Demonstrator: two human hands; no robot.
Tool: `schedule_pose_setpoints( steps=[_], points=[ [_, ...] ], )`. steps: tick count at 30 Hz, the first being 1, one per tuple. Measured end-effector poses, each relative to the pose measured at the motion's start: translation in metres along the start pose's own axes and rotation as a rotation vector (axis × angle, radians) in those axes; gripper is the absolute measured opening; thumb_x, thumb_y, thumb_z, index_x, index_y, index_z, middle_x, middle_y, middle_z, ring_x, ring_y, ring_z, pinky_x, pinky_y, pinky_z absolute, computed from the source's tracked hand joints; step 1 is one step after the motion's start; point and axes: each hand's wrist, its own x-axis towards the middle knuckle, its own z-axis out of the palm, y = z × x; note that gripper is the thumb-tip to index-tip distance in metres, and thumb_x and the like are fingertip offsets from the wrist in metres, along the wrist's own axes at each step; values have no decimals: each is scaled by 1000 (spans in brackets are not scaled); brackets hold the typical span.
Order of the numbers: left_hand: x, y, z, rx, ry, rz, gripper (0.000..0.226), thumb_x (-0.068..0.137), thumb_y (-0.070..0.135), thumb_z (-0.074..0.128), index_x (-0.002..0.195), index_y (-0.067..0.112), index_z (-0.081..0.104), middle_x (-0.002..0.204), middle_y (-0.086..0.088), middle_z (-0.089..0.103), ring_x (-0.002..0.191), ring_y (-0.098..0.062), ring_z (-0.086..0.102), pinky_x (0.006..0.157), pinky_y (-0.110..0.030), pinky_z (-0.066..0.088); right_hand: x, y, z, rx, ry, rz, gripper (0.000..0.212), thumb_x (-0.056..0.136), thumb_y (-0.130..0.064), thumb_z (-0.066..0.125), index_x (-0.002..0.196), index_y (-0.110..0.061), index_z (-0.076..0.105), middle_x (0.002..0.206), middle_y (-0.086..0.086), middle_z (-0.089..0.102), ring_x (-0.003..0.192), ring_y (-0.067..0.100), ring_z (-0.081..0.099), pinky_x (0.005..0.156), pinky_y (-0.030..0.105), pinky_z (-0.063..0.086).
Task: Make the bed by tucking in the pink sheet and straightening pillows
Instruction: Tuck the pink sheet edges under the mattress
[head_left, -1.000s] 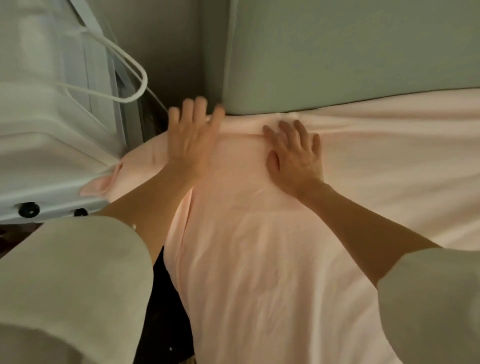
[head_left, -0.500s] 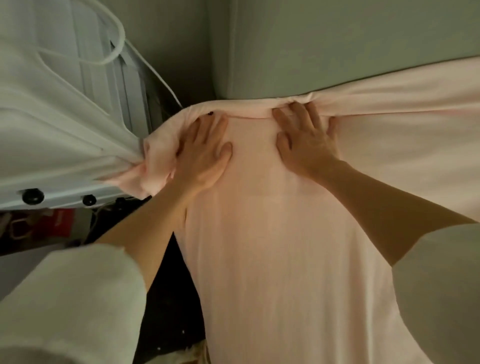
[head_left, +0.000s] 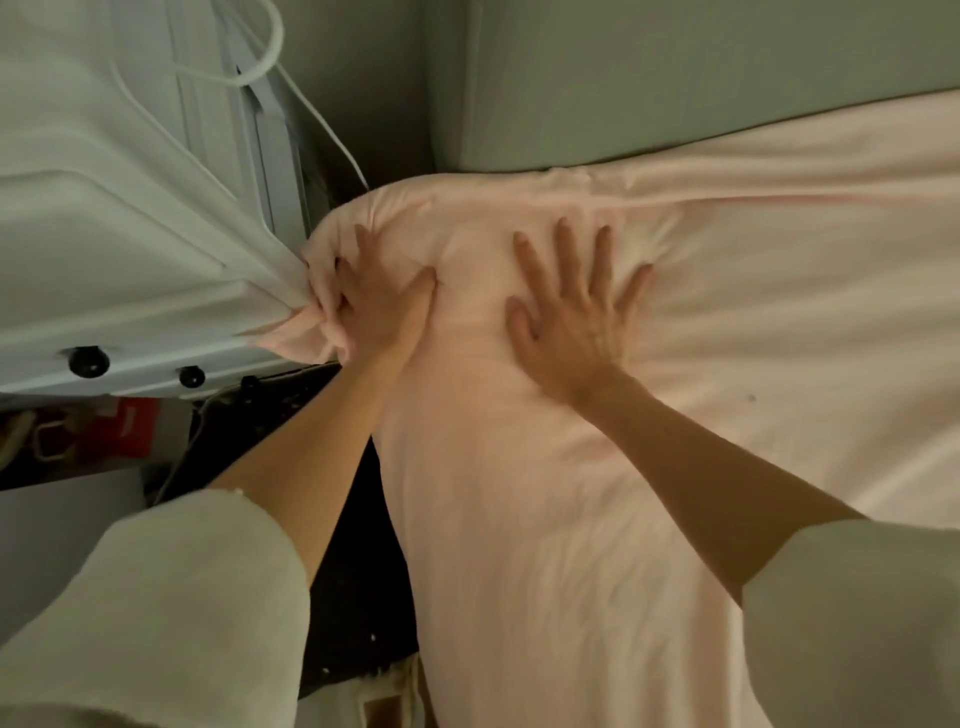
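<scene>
The pink sheet (head_left: 571, 519) covers the mattress, and its top-left corner is bunched into folds. My left hand (head_left: 382, 306) is at that corner, next to the white unit; its fingers dig into the bunched fabric and grip it, with the thumb stretched out on top. My right hand (head_left: 574, 317) lies flat on the sheet just to the right, fingers spread, pressing down. Creases fan out from it toward the right. No pillow is in view.
A grey-green headboard (head_left: 675, 78) stands along the far edge of the bed. A white unit (head_left: 104, 208) with a looping white cable (head_left: 270, 52) crowds the bed's left corner. A narrow dark gap (head_left: 353, 571) runs between them, with a red item (head_left: 124, 426) on the floor.
Both hands have slid back from the headboard edge. The left hand went from lying flat to gathering the corner fabric. The right hand spread its fingers wide on the sheet.
</scene>
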Motion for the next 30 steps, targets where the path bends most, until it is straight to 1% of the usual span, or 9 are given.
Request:
schedule_pose_setpoints(
  steps=[3,6,10,15,17,21,23,26,30],
  points=[
    [37,-7,1,-253,-180,-113,84,86,64,44,150,31,1,158,-4,7,143,-30,13,116,-50,16,8,4,8,-35,-7,-8,61,93,-55,16,146,-41,-9,159,0,-12,144,36,-17,107,71,-7],
    [65,-20,11,-509,-341,-409,111,45,100,32,142,46,25,146,-3,37,127,-29,42,104,-56,34,13,4,17,-60,-6,-3,60,93,-54,16,147,-42,-7,159,0,-14,143,38,-19,105,72,-7],
    [68,-24,23,-609,-303,-325,95,64,89,23,143,37,28,139,-2,45,121,-25,48,103,-53,38,21,3,18,-63,-4,-9,60,92,-54,16,146,-42,-5,159,1,-13,143,39,-18,104,73,-9],
    [18,-10,12,-202,-30,-96,73,91,61,20,151,20,10,157,-7,15,144,-28,16,118,-48,10,21,2,11,-19,-73,8,59,92,-55,19,146,-44,0,160,-2,-10,144,35,-17,106,71,-8],
    [-30,6,3,55,47,168,66,95,55,23,150,24,8,159,-7,7,146,-29,4,118,-50,-2,21,4,-5,153,-103,13,54,95,-48,25,147,-43,11,160,-6,-3,146,29,-14,109,67,-9],
    [-98,13,20,432,-34,697,63,92,60,23,148,34,14,158,-7,12,145,-37,4,108,-67,-1,-11,24,-30,470,243,80,51,92,-30,28,142,-25,40,154,1,30,147,23,13,117,56,1],
    [-110,4,30,471,-133,683,65,89,65,25,147,37,15,159,-3,9,145,-35,1,106,-72,4,-46,42,-17,241,306,213,54,90,-28,28,144,-24,36,155,5,28,147,26,14,115,59,-1],
    [-107,-10,35,445,-194,612,68,87,67,28,147,41,11,160,2,1,146,-29,-8,107,-71,3,-96,52,14,148,131,419,56,94,-35,26,149,-33,14,160,4,6,147,28,-1,112,65,-4],
    [-107,-11,35,439,-212,560,71,86,67,31,147,42,5,159,2,-6,145,-28,-13,108,-69,2,-135,23,41,133,59,404,62,91,-46,18,148,-36,-5,159,5,-9,145,35,-14,111,64,-10]
  ],
)
